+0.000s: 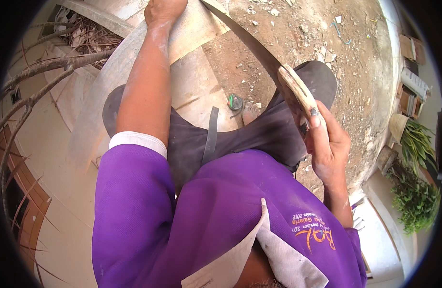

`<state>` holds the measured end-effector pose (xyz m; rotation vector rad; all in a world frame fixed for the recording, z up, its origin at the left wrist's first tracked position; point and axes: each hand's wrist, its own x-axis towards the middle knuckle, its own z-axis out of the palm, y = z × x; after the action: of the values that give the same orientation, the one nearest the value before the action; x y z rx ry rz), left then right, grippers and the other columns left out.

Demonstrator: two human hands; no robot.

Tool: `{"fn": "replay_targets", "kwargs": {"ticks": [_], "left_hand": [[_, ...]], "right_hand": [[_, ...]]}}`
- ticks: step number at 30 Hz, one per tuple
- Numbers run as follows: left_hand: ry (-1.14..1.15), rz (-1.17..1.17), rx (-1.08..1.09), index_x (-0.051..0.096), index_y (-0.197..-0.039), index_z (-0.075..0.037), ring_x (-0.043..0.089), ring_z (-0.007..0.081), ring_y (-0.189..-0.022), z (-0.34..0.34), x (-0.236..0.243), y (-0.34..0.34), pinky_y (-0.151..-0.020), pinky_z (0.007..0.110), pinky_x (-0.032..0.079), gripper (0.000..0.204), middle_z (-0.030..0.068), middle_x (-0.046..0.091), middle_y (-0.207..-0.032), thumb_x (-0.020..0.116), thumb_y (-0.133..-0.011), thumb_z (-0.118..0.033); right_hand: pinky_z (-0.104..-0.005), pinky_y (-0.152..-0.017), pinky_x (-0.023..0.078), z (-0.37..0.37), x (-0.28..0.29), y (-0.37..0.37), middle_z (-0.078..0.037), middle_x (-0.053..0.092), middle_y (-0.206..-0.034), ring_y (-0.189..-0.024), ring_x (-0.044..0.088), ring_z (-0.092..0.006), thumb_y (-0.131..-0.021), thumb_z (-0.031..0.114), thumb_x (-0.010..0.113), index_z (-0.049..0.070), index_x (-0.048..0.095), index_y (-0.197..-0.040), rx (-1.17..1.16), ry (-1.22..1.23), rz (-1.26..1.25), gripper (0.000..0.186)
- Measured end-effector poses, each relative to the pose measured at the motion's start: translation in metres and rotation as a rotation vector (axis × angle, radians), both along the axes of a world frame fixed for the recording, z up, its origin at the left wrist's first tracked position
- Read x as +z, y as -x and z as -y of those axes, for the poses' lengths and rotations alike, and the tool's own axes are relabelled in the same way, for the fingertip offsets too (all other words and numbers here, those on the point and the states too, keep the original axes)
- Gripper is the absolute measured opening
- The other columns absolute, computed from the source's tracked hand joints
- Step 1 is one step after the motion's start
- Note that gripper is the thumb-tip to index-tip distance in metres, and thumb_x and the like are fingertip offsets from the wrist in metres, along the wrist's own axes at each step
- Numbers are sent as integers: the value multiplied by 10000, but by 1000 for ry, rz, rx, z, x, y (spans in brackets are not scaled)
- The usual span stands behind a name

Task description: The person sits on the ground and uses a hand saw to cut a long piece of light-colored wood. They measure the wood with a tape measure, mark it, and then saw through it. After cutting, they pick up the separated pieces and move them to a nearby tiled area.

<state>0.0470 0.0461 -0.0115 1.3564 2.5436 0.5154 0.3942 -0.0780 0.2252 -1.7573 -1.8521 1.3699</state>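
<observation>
My right hand (329, 139) grips the pale, worn wooden handle (295, 84) of a hand saw, whose long dark blade (249, 36) runs up past the top edge. My left hand (164, 10) is at the top, by a pale board (192, 29), with fingers curled and partly out of frame; what they hold I cannot make out. A small green and dark round object (234, 102), perhaps a tape measure, lies beside a bare foot (250, 114) between my legs. A grey flat strip (210, 134) stands out against my dark trousers (180, 158).
Dry bare branches (38, 72) arch along the left beside more boards (98, 24). Rubble-strewn dirt ground (350, 77) lies to the right, bordered by a pale wall edge (388, 57), stacked scraps (408, 86) and green plants (412, 197).
</observation>
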Motion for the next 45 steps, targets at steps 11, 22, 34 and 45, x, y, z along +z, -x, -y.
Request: {"fn": "replay_targets", "kwargs": {"ticks": [11, 22, 34, 45], "left_hand": [[38, 89, 141, 708, -1029, 43, 633, 415, -1085, 8, 11, -2, -969, 467, 492, 503, 297, 669, -1072, 571, -862, -411], [-28, 54, 33, 734, -945, 30, 667, 416, -997, -11, -6, -3, -917, 473, 523, 432, 288, 684, -998, 515, -857, -332], [9, 168, 41, 723, -985, 34, 653, 414, -1033, -14, 17, -18, -932, 475, 508, 471, 291, 675, -1048, 542, -858, -383], [-53, 44, 147, 731, -943, 19, 659, 427, -1002, -5, -10, -5, -929, 467, 513, 439, 253, 699, -979, 538, -852, -365]], "right_hand": [[-300, -702, 517, -33, -41, 27, -116, 708, -835, -761, 644, -104, -998, 234, 574, 17, 644, -1218, 40, -7, 19, 317], [-322, -657, 503, -62, -59, 67, -159, 657, -741, -697, 600, -105, -982, 207, 590, 50, 655, -1215, 117, -149, 8, 289], [-314, -638, 486, -70, -63, 63, -175, 622, -735, -667, 629, -153, -986, 236, 574, 63, 655, -1161, 160, -197, 15, 260], [-344, -625, 502, -43, -64, 45, -187, 619, -705, -605, 629, -238, -976, 263, 570, 61, 650, -1150, 156, -195, -29, 278]]}}
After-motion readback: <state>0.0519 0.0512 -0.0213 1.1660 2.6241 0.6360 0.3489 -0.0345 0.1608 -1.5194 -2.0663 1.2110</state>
